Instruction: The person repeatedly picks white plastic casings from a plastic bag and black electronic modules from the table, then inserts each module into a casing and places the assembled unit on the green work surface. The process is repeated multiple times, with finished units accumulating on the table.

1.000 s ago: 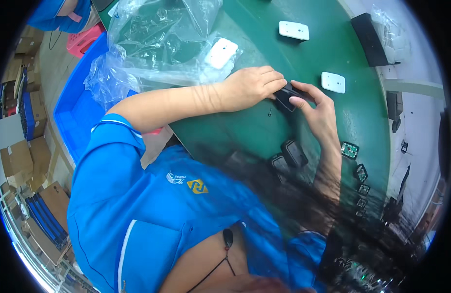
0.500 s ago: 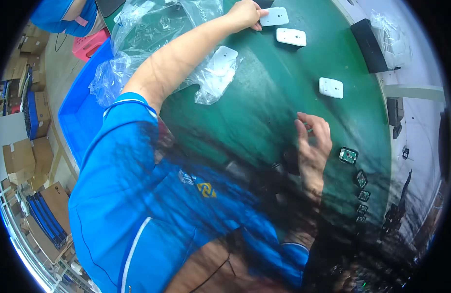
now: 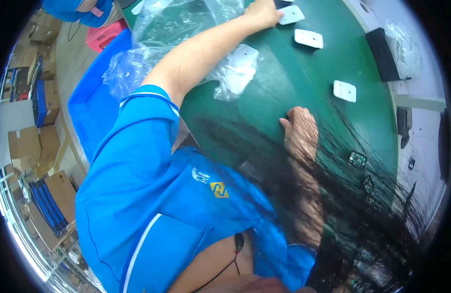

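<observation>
At the far side of the green table, my left hand (image 3: pixel 263 15) is closed with its fingertips at the near edge of a white plastic cover (image 3: pixel 291 15). A dark piece lies just behind that cover. Just to the right lies a second white cover (image 3: pixel 308 38), and a third white cover (image 3: pixel 344 91) sits farther right. My right hand (image 3: pixel 302 128) rests low over the table with fingers loosely bent and the thumb apart; nothing shows in it. Dark hair strands partly hide its wrist and forearm.
Clear plastic bags (image 3: pixel 172 31) lie under my left forearm, one with a white part (image 3: pixel 242 61) inside. A blue bin (image 3: pixel 89 115) stands left of the green table (image 3: pixel 264 97). Small black housings with circuit boards (image 3: pixel 357 159) line the right side, near a black box (image 3: pixel 381 54).
The view has shifted, moving the scene slightly right. My right hand has turned and lowered, its fingers now bent downward. My left hand stays at the same white cover.
</observation>
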The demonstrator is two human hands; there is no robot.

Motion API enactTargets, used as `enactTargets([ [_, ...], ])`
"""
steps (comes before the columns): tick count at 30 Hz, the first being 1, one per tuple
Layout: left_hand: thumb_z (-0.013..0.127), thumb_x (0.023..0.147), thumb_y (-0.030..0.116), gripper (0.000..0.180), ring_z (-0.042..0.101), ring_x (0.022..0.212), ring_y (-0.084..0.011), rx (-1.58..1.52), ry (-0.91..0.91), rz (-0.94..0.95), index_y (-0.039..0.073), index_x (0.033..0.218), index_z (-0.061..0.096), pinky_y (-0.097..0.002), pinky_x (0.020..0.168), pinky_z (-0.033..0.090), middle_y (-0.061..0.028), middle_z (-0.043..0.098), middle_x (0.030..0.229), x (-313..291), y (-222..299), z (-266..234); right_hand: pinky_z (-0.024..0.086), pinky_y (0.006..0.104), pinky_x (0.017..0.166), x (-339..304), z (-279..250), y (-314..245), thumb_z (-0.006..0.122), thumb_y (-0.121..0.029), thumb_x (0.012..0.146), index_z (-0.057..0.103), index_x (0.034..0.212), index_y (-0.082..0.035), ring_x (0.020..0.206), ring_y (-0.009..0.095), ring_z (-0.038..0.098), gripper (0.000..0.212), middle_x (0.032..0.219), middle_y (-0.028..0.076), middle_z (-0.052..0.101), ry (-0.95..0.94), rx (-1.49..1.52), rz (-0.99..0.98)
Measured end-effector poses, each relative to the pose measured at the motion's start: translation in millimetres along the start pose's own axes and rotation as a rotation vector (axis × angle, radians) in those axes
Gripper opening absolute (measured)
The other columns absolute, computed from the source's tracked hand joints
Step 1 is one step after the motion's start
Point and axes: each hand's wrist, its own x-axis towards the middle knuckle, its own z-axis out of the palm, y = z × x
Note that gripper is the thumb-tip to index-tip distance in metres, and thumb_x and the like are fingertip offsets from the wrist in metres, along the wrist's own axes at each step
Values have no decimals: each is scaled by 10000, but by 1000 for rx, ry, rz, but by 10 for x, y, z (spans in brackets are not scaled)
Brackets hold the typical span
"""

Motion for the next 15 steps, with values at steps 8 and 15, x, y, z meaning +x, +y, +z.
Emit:
enactTargets([
  [8, 600, 821, 156, 173, 602, 814, -329, 347, -278, 608, 6, 897, 565, -405, 701, 501, -134, 612, 817, -876, 256, -1092, 470, 399, 707, -80, 18, -17, 603, -44, 801, 548, 863, -31, 807, 296, 542, 84, 860, 119, 538, 8, -82, -29],
  [15, 679, 738, 212, 274, 547, 931, -233, 580, -412, 733, 9, 900, 592, -349, 715, 518, -76, 555, 914, -1473, 174, -1209, 475, 323, 663, -176, -163, 47, 633, -41, 812, 582, 859, -18, 726, 207, 597, 74, 786, 77, 595, 136, 396, 189],
])
